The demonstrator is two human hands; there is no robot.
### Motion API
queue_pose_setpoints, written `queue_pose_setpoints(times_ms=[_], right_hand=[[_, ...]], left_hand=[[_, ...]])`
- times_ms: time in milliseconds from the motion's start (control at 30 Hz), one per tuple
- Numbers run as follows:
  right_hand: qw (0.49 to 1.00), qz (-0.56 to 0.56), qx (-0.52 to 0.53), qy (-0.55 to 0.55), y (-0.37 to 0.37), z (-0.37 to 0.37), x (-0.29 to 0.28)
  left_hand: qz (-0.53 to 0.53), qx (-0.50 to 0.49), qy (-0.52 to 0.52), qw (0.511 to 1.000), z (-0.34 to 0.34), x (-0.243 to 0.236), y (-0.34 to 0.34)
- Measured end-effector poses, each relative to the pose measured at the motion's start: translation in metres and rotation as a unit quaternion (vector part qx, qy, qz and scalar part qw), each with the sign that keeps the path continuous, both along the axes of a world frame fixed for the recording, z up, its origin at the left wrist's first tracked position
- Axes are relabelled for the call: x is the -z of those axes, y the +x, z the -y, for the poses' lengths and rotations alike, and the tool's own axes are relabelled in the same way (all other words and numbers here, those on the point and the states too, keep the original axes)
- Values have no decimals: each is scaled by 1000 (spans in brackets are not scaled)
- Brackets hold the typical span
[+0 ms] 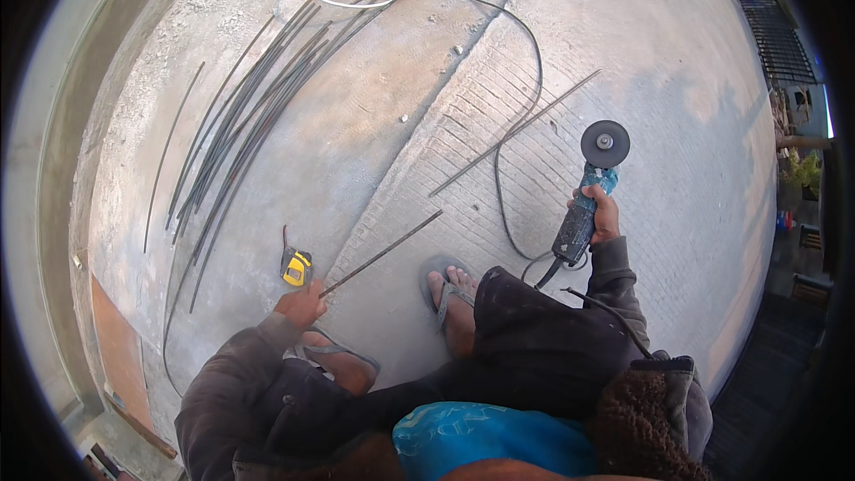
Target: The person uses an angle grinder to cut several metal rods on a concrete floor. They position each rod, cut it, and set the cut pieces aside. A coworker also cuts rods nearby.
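My right hand (603, 214) is wrapped round the body of a teal and black angle grinder (579, 223). Its dark cutting disc (605, 144) points away from me and touches nothing. With my left hand (303, 305) I grip the near end of a short steel rebar (383, 252), which slants up to the right just above the concrete or on it; I cannot tell which. Right beyond that hand lies a yellow and black tape measure (296, 266). Another rebar piece (515, 133) lies farther off, across the grinder's black cord (540, 80).
A bundle of long rebars (258, 107) lies at the left, with a single rod (172, 158) beside it. A white cable (356, 5) curves at the top. My sandalled foot (452, 289) stands near the held rebar. Ridged concrete (419, 160) spans the middle.
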State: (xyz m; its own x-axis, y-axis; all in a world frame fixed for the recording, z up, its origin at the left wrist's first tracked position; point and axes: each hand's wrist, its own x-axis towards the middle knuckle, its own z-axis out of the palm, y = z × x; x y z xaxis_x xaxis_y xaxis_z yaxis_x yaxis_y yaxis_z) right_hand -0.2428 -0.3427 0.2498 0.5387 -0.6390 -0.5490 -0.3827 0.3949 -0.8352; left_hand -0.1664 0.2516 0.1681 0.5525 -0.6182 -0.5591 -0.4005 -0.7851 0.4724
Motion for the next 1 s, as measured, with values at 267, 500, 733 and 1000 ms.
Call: queue_pose_setpoints(times_ms=[267,500,733,1000], right_hand=[[999,23,25,24,-5,29,15],[997,51,-11,59,14,19,26],[997,32,-32,64,12,10,13],[999,-19,-16,43,14,-17,-5]], left_hand=[[215,-196,-91,953,-70,-140,21],[522,-327,-96,782,-219,-242,115],[552,-361,-30,751,-231,-277,127],[467,-401,31,788,-351,-185,120]])
